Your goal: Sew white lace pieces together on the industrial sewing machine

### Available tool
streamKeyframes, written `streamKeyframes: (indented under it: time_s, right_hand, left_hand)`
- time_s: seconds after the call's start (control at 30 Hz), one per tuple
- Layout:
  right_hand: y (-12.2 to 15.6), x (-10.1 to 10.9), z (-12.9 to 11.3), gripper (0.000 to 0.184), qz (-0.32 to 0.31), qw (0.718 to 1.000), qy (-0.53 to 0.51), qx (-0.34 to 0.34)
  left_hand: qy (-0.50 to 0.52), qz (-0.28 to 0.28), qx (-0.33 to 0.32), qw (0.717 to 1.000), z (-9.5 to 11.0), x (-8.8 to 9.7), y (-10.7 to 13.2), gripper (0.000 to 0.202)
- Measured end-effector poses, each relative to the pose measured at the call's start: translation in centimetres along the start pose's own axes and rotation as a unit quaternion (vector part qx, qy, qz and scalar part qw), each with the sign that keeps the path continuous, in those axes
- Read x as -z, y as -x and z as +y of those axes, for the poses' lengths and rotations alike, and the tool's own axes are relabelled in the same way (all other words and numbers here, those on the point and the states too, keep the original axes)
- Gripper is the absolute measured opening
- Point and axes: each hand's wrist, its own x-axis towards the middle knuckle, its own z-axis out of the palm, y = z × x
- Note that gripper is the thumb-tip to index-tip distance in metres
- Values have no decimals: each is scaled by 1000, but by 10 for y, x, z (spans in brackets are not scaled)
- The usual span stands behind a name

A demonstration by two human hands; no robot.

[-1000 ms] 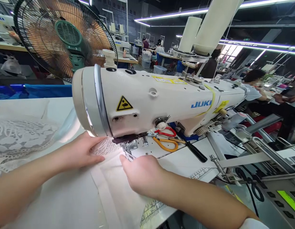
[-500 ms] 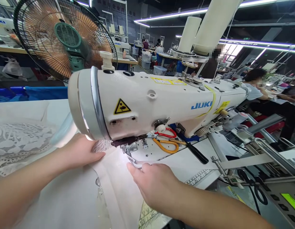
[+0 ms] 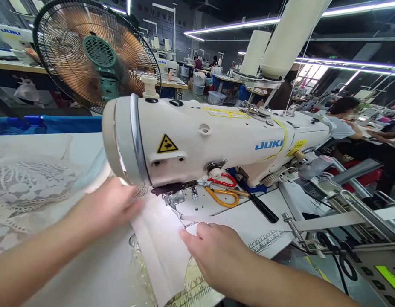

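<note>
White fabric (image 3: 162, 251) runs under the needle area of a white sewing machine (image 3: 184, 140). My left hand (image 3: 111, 207) lies on the fabric left of the presser foot (image 3: 173, 202), blurred by motion, its thumb apart from the fingers. Under the machine head, some of its fingertips are hard to make out. On the front right, my right hand (image 3: 216, 251) pinches the fabric's edge, its curled fingers mostly hidden below. White lace (image 3: 34, 183) spreads over the table at left.
Behind the needle lie red-handled scissors (image 3: 226, 180), orange-handled scissors (image 3: 226, 198) and a black-handled tool (image 3: 264, 208). A ruler tape (image 3: 197, 290) marks the table's front edge. A fan (image 3: 98, 55) stands behind; a metal tape-feeding rack (image 3: 354, 204) is at right, with a seated person (image 3: 341, 117) beyond.
The view has shifted slightly. My left hand has moved and blurred, and the fabric between my hands has turned. My right hand sits slightly farther right and lower, still at the fabric's edge.
</note>
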Motion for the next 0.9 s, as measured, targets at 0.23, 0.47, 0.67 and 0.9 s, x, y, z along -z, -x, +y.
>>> streamKeyframes:
  time_s: [0.23, 0.47, 0.67, 0.9]
  right_hand:
    - [14, -13, 12, 39, 63, 997, -11, 42]
    - [19, -23, 9, 45, 60, 996, -9, 60]
    - [17, -27, 12, 40, 97, 992, 9, 74]
    - [5, -31, 16, 40, 175, 977, 46, 111]
  left_hand:
    - [60, -33, -145, 987, 99, -2, 57, 29]
    - [40, -17, -133, 990, 99, 3, 64, 40]
    - [64, 65, -182, 979, 92, -10, 68, 37]
    - [79, 53, -194, 976, 73, -17, 69, 33]
